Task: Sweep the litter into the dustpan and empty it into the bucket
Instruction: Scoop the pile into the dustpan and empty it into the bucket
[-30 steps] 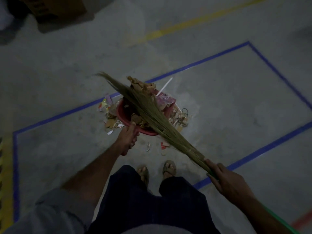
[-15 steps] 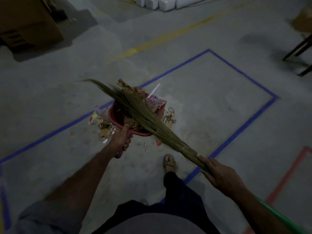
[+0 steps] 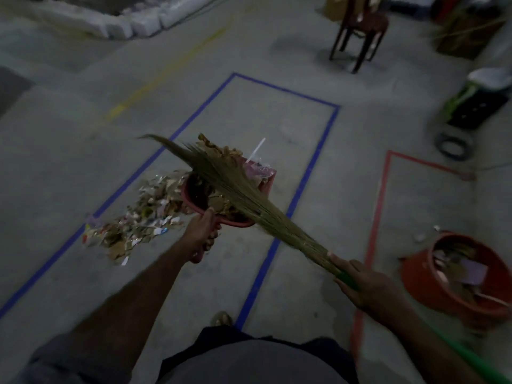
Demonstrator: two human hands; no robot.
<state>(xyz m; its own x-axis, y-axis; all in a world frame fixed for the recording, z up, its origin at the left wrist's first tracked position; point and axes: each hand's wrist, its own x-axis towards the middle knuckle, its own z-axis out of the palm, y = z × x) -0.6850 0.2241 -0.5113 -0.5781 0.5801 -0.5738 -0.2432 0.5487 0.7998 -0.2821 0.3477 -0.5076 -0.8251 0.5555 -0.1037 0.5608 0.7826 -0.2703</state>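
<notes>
- Now carrying: left hand (image 3: 201,233) grips red dustpan (image 3: 221,198) handle, right hand (image 3: 365,284) clamped on grass broom (image 3: 243,195), bristles pressed over heaped litter (image 3: 216,153).
- Best kept level, swung to orange bucket (image 3: 457,275) at right.
- Hard to tell whether blurred scraps (image 3: 133,225) are spilling or lying on floor.

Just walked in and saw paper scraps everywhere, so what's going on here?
A person is clearing litter. The left hand holds a red dustpan heaped with scraps, and the right hand holds a grass broom laid across the load. More litter shows, blurred, beside the pan. The orange bucket, already partly filled, stands to the right, so the pan is not yet emptied.
</notes>
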